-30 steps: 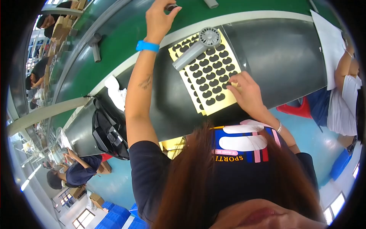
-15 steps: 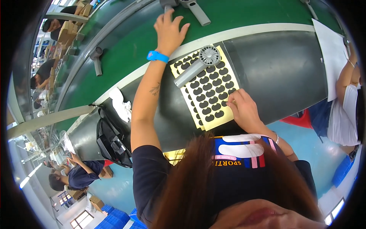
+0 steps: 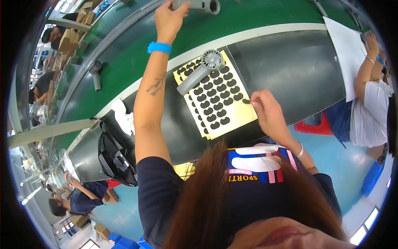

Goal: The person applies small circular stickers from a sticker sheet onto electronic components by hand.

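At the top, on the green conveyor belt, my left hand (image 3: 169, 21) has its fingers closed round the end of a grey handheld fan (image 3: 200, 6); the picture's edge cuts off part of it. My right hand (image 3: 268, 111) pinches a small black sticker (image 3: 246, 101) just off the right edge of the pale yellow sticker sheet (image 3: 238, 115). Rows of black stickers cover the sheet, with bare backing at its lower right. A second sheet shows from beneath. Another grey handheld fan (image 3: 194, 78) lies slantwise across the top sheet, its round grille at the upper right.
Another grey fan (image 3: 96, 75) rests on the green belt (image 3: 124, 54) at the left. A black bag (image 3: 116, 151) and white cloth (image 3: 123, 118) lie left on the dark worktop (image 3: 286, 66). A white sheet (image 3: 342, 58) lies at the right, near a co-worker in white (image 3: 371, 112).
My left hand has moved up and closed on a fan on the belt. My right hand has drawn back slightly from the sheet with a black sticker peeled off.
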Motion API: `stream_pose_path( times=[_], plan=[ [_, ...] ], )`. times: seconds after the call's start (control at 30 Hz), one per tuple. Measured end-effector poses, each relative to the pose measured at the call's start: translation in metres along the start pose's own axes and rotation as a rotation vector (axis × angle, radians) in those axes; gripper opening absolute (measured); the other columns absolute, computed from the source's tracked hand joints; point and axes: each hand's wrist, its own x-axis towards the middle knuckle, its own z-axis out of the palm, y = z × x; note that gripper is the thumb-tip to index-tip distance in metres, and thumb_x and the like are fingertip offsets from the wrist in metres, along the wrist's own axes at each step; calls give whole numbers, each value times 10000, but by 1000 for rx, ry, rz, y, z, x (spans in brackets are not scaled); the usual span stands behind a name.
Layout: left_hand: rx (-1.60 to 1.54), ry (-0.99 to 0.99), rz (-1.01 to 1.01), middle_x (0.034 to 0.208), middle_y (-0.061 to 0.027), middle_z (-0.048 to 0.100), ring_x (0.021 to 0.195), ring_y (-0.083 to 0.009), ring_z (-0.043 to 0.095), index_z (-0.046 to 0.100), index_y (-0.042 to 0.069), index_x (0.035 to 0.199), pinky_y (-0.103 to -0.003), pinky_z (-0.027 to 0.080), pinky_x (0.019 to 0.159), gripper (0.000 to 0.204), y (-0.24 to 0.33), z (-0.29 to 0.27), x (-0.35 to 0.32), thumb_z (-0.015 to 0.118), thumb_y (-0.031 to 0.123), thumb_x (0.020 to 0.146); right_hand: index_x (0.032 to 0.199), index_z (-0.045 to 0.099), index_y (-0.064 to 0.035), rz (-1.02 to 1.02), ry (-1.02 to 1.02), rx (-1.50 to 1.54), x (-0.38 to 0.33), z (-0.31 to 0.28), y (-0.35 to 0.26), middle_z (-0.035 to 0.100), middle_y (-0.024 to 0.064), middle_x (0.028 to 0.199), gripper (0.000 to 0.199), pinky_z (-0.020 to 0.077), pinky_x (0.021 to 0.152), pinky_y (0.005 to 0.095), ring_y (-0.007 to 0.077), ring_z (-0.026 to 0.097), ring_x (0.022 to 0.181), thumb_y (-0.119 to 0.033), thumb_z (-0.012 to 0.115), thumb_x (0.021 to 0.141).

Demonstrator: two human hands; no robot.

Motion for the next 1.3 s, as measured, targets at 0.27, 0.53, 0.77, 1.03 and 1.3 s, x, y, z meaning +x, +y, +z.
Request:
stream_pose_path(
  times=[0.27,0.53,0.77,1.03,1.3],
  plan=[
    [-214,-151,322,1059,-134,629,886,-170,636,537,-72,1183,-268,548,759,459,108,-44,-150,721,-58,762,957,532,7,-36,65,117,0,-35,-26,541,63,898,78,420,799,260,150,521,841,22,557,885],
    [-184,-204,187,1091,-134,663,718,-151,665,650,-9,1058,-251,562,640,353,106,-27,-240,656,-112,721,1162,368,-49,-136,-43,509,3,-25,-62,548,81,922,387,400,917,302,185,567,994,75,561,850],
    [-271,-253,77,1146,-158,640,869,-164,671,633,-31,1091,-271,583,727,380,100,-20,-258,672,-128,726,1160,375,-38,-57,-150,384,9,-18,-72,569,68,896,401,430,910,306,197,593,1038,98,565,834],
    [-462,-308,-38,1223,-199,582,895,-174,661,601,-62,1136,-287,582,771,445,99,-17,-263,714,-130,710,1125,403,-31,5,-180,355,9,-22,-76,572,64,900,352,456,854,260,162,598,1010,88,573,840],
    [-524,-294,-103,1231,-172,586,908,-163,658,615,-26,1149,-284,577,784,467,101,-15,-264,750,-79,705,1111,405,-33,14,-169,335,8,-22,-77,585,70,907,347,462,842,258,148,601,982,88,579,836]
  ],
)
